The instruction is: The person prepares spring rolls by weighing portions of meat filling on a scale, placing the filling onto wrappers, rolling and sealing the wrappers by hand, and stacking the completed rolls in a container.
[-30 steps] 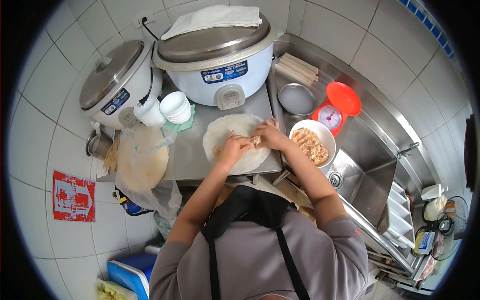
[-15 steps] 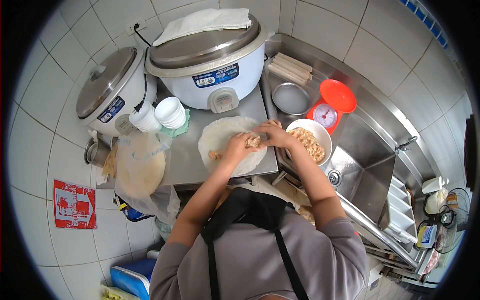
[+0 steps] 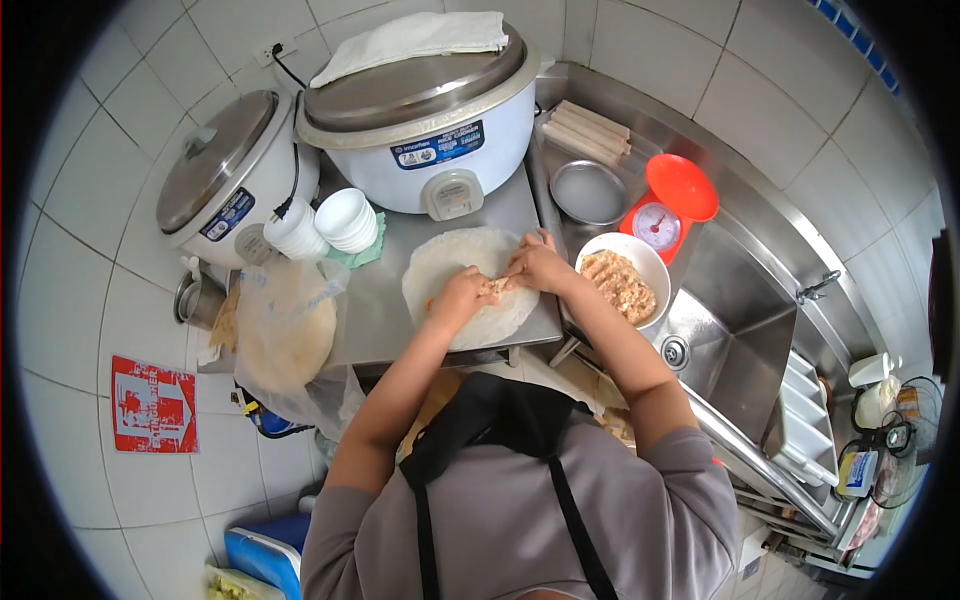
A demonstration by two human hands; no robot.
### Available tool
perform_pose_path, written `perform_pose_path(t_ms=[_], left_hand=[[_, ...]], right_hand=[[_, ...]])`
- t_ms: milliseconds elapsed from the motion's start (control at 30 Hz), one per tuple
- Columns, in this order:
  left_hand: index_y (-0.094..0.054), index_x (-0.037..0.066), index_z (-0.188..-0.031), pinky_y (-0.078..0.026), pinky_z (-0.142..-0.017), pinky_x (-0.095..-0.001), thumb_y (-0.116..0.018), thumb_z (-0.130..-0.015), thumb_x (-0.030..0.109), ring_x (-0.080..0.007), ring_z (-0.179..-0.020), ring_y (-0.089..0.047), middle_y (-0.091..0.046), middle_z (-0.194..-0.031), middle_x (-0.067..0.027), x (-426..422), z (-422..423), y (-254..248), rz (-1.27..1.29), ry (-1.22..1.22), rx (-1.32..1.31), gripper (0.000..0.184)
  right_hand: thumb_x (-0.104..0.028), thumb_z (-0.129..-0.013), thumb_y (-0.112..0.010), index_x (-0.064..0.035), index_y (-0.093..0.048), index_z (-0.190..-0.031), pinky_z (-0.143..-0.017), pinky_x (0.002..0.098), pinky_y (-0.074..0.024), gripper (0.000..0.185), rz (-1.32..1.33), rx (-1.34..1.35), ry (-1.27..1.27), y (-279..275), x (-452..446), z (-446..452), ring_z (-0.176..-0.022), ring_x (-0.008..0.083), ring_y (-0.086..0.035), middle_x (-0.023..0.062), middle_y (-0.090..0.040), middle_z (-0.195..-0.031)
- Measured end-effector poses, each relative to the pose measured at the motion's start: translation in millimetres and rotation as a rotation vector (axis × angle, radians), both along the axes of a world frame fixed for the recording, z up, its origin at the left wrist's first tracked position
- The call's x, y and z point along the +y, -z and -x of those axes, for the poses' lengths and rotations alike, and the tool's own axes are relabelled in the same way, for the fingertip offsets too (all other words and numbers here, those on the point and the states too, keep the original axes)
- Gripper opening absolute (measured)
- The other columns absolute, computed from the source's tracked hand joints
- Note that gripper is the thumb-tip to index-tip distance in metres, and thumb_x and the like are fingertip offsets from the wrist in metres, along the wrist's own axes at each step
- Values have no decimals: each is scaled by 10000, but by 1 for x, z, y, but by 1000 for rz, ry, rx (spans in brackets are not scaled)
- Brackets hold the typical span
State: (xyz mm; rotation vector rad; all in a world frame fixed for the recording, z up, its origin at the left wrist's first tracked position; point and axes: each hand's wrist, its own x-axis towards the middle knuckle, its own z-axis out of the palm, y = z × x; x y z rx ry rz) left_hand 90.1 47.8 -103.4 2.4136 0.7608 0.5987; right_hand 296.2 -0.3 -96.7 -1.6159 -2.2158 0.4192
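Note:
A round pale wrapper sheet (image 3: 432, 262) lies flat on the steel table (image 3: 385, 312), under both hands. My left hand (image 3: 462, 298) is at the sheet's middle, its fingers closed on a lump of minced filling (image 3: 493, 288). From the right, my right hand (image 3: 535, 265) pinches the other end of the same lump. A little filling shows at the left beside my left hand. Just right of the sheet stands a white bowl (image 3: 660, 272) with more minced filling (image 3: 617, 283) in it.
Two rice cookers (image 3: 415, 138) (image 3: 222, 165) stand at the back. White cups (image 3: 345, 220) and bagged wrapper sheets (image 3: 290, 330) are on the left. Rightward are a metal pan (image 3: 588, 193), rolled wrappers (image 3: 587, 132), a red scale (image 3: 657, 227) and a sink (image 3: 735, 320).
Both hands have kept working at the lump, with small finger shifts, and less of it shows between them than half a second ago. The camera view has shifted slightly.

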Motion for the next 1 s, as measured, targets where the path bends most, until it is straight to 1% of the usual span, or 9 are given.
perform_pose_path(t_ms=[233,333,433,533,633,733,867,967,1000], left_hand=[[-633,10,-778,-441,-670,-380,-789,-582,245,-298,-748,-561,-567,-763,-115,1,23,-11,39,-17,-17,343],[-632,10,-808,-445,-664,-368,-795,-587,267,-284,-742,-563,-571,-783,-106,10,34,5,12,30,6,377],[-631,5,-824,-449,-661,-358,-801,-586,261,-269,-753,-567,-575,-794,-101,18,42,15,-52,21,-17,388],[-632,7,-833,-454,-667,-349,-800,-592,243,-259,-768,-569,-579,-796,-92,12,53,-3,40,13,-65,376],[-645,28,-842,-450,-684,-363,-807,-564,244,-271,-791,-561,-572,-794,-90,23,67,10,128,52,-36,388],[-643,27,-906,-463,-679,-336,-812,-581,234,-239,-787,-578,-584,-837,-79,27,73,7,93,-20,101,421],[-646,31,-926,-465,-672,-326,-799,-597,203,-245,-768,-582,-589,-826,-87,20,83,-10,5,56,-1,402],[-648,34,-960,-467,-691,-327,-794,-604,196,-265,-770,-582,-596,-828,-95,20,91,-7,102,14,3,418],[-646,35,-980,-467,-702,-330,-791,-609,196,-272,-775,-584,-599,-835,-99,20,93,-4,155,-7,44,430]], right_hand=[[-356,-638,-703,-243,-726,-798,-1038,558,-104,198,-111,-1,36,0,-3,16,-1005,190,-446,-77,-590,-830],[-346,-638,-706,-256,-729,-807,-1049,581,-72,192,-78,-48,-44,8,5,38,-1016,188,-442,-80,-590,-827],[-362,-632,-705,-246,-729,-789,-1049,590,-76,196,-70,-124,7,7,7,48,-1009,184,-444,-82,-588,-822],[-362,-628,-705,-232,-728,-766,-1058,578,-80,191,-186,-32,68,6,4,58,-999,178,-449,-79,-586,-816],[-370,-628,-701,-220,-729,-763,-1058,584,-77,204,-104,-49,6,15,12,77,-1006,172,-448,-76,-589,-828],[-338,-641,-698,-225,-725,-811,-1054,593,-46,206,-99,-59,27,9,12,89,-997,177,-454,-70,-585,-791],[-316,-660,-698,-227,-724,-807,-1049,597,-35,174,-54,103,104,0,8,97,-994,174,-459,-75,-588,-791],[-424,-623,-705,-223,-727,-848,-1042,600,-29,302,-21,89,-10,-2,8,108,-1018,187,-456,-59,-615,-863],[-412,-612,-719,-226,-712,-901,-1045,590,-29,343,-29,48,-14,2,9,108,-1025,189,-456,-55,-615,-864]])
